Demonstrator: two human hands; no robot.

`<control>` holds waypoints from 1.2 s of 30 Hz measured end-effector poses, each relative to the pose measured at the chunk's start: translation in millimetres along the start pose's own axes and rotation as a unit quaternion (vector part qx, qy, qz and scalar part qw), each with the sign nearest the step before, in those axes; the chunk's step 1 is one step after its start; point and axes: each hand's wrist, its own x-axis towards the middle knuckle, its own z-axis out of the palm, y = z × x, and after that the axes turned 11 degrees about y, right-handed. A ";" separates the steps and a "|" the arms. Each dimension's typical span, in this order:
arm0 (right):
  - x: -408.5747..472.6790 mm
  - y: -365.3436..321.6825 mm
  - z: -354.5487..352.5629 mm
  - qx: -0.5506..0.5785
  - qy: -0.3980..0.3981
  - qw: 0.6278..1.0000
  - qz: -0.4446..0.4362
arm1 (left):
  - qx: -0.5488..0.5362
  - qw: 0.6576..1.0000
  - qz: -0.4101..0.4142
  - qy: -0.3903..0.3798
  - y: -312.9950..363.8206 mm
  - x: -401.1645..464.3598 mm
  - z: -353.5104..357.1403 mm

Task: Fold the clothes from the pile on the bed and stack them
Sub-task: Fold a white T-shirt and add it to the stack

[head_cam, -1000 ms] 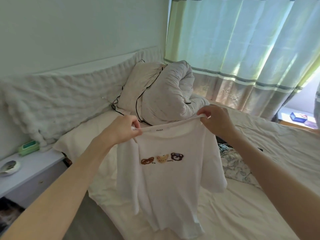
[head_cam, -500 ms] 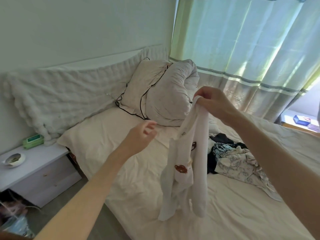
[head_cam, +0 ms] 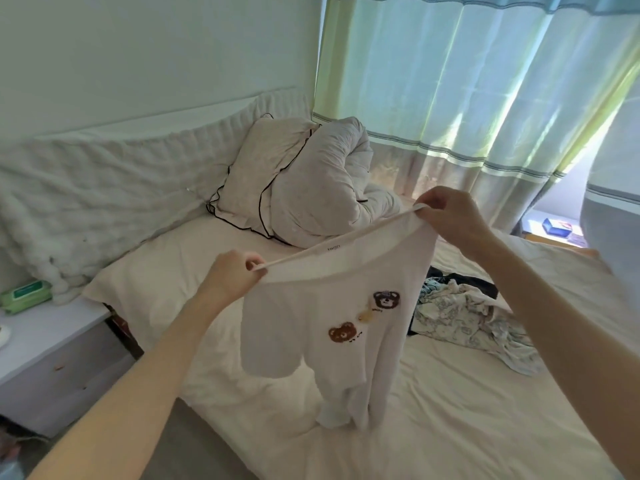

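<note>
You have the white cotton T-shirt with three small bear patches on the chest (head_cam: 332, 327) up in the air over the near part of the cream-sheeted bed (head_cam: 450, 393). Your left hand (head_cam: 230, 277) pinches one end of the neckline, low and to the left; your right hand (head_cam: 446, 216) pinches the other end, higher and farther right. The collar band runs taut and slanted between them.

Judge this shirt as light and wholly limp. It will not hold any shape of its own: below the collar the body hangs in loose vertical folds, a sleeve bulges out on the left, and the bunched hem appears to be brushing the sheet. The knit looks soft rather than slick, so a finger-and-thumb pinch should be enough, and nothing here can break.

The collar is a poor place to fold from, since it lets the shoulders collapse inward. You would probably do better to move each grip outward to the shoulder seams, level your hands, and lay the shirt flat on the bare sheet in front of you.

The remaining pile of crumpled clothes, a pale blue patterned piece over something dark (head_cam: 460, 313), lies to the right, partly behind the shirt. No folded stack shows anywhere on the bed.
</note>
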 end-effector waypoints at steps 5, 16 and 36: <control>-12.1 8.0 -0.7 -0.016 0.034 0.999 0.016 | -0.166 0.985 -0.044 -0.021 9.0 8.6 -36.0; -20.8 -7.2 -46.4 0.168 -0.113 0.978 0.055 | -0.315 0.948 0.037 -0.006 40.3 -12.3 -104.7; -115.9 44.4 -130.0 0.234 -0.094 0.968 0.007 | -0.178 0.958 -0.004 0.224 80.5 -157.9 -74.5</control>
